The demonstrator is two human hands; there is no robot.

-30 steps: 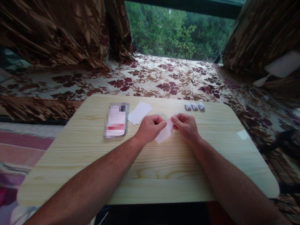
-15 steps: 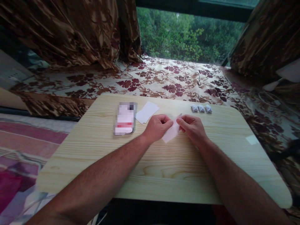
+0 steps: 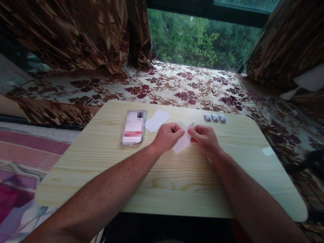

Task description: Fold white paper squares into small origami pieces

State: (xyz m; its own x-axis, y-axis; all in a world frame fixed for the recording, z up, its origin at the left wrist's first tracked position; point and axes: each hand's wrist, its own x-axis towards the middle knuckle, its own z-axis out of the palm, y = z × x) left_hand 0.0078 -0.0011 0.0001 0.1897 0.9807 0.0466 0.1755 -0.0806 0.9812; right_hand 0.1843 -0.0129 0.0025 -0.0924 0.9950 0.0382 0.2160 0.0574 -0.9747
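A small white paper slip (image 3: 182, 141) is held just above the light wooden table (image 3: 177, 182), near its middle. My left hand (image 3: 167, 136) pinches the slip's left edge, fingers curled shut. My right hand (image 3: 204, 137) pinches its right upper edge, fingers also closed. The two hands nearly touch over the paper. Another white paper slip (image 3: 157, 120) lies flat just left of my left hand. Three small folded paper pieces (image 3: 215, 117) sit in a row beyond my right hand.
A phone (image 3: 133, 127) lies flat at the table's far left. A small pale scrap (image 3: 267, 151) rests near the right edge. A floral cloth (image 3: 182, 84) covers the surface behind the table, with brown curtains (image 3: 76, 37) and a window beyond.
The hands have kept their pinch on the paper slip and shifted only slightly. The camera view has drifted, so everything sits a little differently in frame.
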